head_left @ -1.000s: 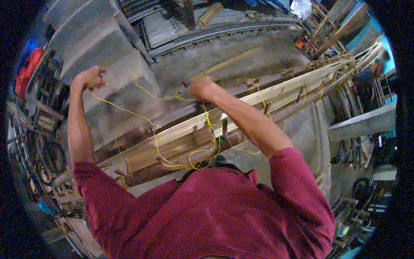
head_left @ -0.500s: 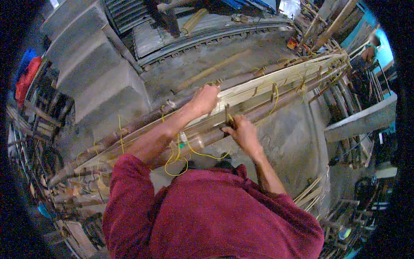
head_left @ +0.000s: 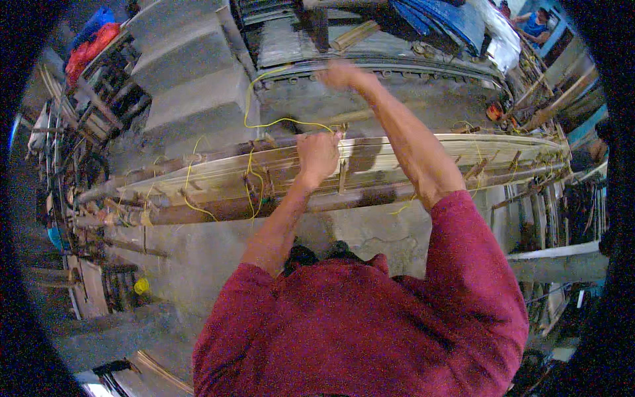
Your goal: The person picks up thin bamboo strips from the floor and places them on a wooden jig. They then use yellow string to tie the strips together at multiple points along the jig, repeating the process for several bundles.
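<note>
A long bundle of thin pale strips (head_left: 410, 151), probably split bamboo or cane, lies across in front of me between a far dark pole and a near dark pole (head_left: 377, 197). Short sticks cross it, and yellow cords loop round it. My left hand (head_left: 319, 157) is closed at the bundle's far edge, beside an upright stick (head_left: 342, 175). Stretched out beyond the far pole, my right hand (head_left: 345, 75) is blurred, its fingers apparently closed. A slack yellow cord (head_left: 281, 123) curves from beside my left hand leftward and up toward my right hand.
Concrete steps (head_left: 192, 99) rise at the far left. Corrugated sheets (head_left: 284, 43) and a blue tarp (head_left: 440, 23) lie at the back. A red cloth (head_left: 89, 49) hangs at the left. A concrete ledge (head_left: 562, 261) stands at the right. Another person (head_left: 534, 26) is far off at the upper right.
My right hand has swung from the near side of the bundle up and away past the far pole, with yellow cord trailing toward it. My left hand stays at the far edge.
</note>
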Tool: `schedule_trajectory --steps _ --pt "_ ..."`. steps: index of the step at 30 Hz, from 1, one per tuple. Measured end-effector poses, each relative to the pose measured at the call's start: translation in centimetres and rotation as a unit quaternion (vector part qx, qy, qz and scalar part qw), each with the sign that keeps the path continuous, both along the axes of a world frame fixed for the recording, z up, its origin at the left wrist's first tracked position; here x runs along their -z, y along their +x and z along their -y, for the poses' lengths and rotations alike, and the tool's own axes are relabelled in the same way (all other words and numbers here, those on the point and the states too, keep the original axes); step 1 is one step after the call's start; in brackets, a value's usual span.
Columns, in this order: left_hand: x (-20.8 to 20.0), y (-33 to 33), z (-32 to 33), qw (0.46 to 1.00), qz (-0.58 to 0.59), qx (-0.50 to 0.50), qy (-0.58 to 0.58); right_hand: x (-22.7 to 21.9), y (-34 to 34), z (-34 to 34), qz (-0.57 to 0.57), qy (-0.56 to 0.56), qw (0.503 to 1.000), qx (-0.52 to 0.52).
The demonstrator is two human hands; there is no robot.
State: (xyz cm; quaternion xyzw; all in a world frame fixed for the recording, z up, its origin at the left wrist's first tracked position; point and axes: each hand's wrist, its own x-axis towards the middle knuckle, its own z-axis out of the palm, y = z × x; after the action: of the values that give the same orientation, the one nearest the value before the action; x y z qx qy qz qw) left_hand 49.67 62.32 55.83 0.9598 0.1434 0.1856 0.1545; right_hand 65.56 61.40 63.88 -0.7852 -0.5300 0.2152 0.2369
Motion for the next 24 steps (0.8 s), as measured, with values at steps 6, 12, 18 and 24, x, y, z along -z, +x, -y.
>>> schedule_trajectory --steps 6,12,18,24 --pt "-1.1 -1.1 1.5 0.998 0.042 -0.034 -0.023 -1.3 -7.4 7.9 -0.458 0.265 0.845 0.077" --pt "-3.1 3.4 -2.1 0.968 -0.047 0.095 -0.228 6.8 -18.2 14.8 -0.186 0.064 0.98 -0.041" --pt "-0.4 12.5 -6.7 0.941 -0.145 0.301 -0.056 7.5 -17.8 16.8 -0.064 0.145 0.983 -0.096" --pt "-7.1 10.0 -0.1 0.973 -0.219 0.078 0.013 3.9 -12.4 25.2 0.075 0.154 0.885 0.433"
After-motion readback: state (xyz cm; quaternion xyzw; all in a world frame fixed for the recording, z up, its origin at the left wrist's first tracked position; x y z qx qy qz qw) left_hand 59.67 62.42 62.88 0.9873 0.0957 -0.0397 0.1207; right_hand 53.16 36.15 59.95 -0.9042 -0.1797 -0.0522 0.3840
